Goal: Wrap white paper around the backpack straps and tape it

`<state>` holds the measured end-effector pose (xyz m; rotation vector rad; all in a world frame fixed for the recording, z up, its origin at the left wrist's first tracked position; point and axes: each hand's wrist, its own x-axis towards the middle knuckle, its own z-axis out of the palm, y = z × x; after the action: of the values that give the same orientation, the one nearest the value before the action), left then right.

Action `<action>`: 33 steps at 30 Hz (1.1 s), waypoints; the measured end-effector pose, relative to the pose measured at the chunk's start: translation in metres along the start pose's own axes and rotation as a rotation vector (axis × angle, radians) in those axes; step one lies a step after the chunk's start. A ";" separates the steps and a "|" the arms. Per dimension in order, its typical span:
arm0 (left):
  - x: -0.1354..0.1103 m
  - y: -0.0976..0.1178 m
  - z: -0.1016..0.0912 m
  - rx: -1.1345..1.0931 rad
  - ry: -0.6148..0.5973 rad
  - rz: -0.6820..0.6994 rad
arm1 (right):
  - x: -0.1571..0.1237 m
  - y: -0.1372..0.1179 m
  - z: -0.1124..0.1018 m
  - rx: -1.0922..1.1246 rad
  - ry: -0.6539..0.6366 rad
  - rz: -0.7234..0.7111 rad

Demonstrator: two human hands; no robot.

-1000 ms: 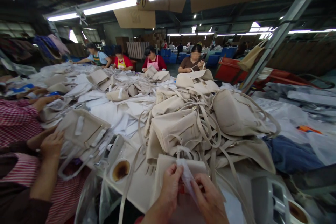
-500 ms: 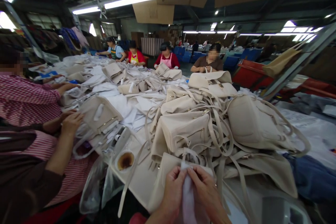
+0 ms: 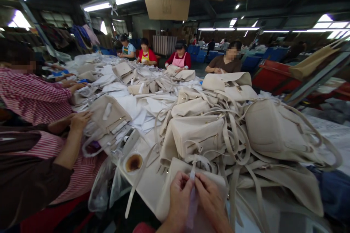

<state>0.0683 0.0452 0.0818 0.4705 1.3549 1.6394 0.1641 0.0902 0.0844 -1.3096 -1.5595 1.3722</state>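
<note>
Between my two hands runs a strip of thin white wrapping (image 3: 192, 204), narrow at the top where it meets a beige strap (image 3: 194, 161). My left hand (image 3: 179, 194) pinches the wrapping's left edge near its upper end. The fingertips of my right hand (image 3: 209, 193) press on its right edge at the same height. Under and around both hands lies a beige handbag (image 3: 166, 193), its flap towards me and partly covered by my hands. The strap loops up from this bag just beyond my fingers.
Beige handbags (image 3: 197, 134) are heaped beyond my hands, with straps hanging loose. On the left stands a dish with brown liquid (image 3: 133, 162). A co-worker's arm (image 3: 68, 145) reaches over another beige bag (image 3: 109, 114). White sheets (image 3: 144, 109) cover the table's middle. Several people sit across.
The wrapping is drawn in narrower around the strap between my fingertips. My hands stay close together. The view has shifted slightly, so the scene sits further right.
</note>
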 end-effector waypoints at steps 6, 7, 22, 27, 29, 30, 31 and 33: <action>0.001 -0.013 -0.006 -0.183 -0.039 -0.201 | 0.000 -0.011 0.004 0.727 -0.137 0.337; 0.001 -0.015 -0.008 -0.241 -0.067 -0.260 | 0.000 -0.010 0.005 0.794 -0.135 0.336; 0.004 -0.005 -0.017 0.373 -0.137 0.289 | 0.001 -0.002 0.013 0.865 -0.016 0.292; 0.008 -0.004 -0.027 0.649 -0.128 0.532 | -0.003 -0.004 0.012 0.636 -0.062 0.192; 0.009 0.000 -0.029 0.664 -0.151 0.561 | -0.002 -0.002 0.011 0.582 -0.085 0.121; 0.009 0.002 -0.029 0.653 -0.178 0.558 | -0.001 -0.001 0.011 0.552 -0.081 0.093; 0.009 0.006 -0.029 0.628 -0.203 0.538 | -0.001 0.000 0.011 0.517 -0.067 0.070; 0.007 0.013 -0.029 0.526 -0.221 0.423 | -0.001 -0.001 0.012 0.452 -0.025 0.030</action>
<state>0.0375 0.0352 0.0823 1.2837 1.5842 1.4776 0.1531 0.0861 0.0834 -1.0410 -1.1537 1.6452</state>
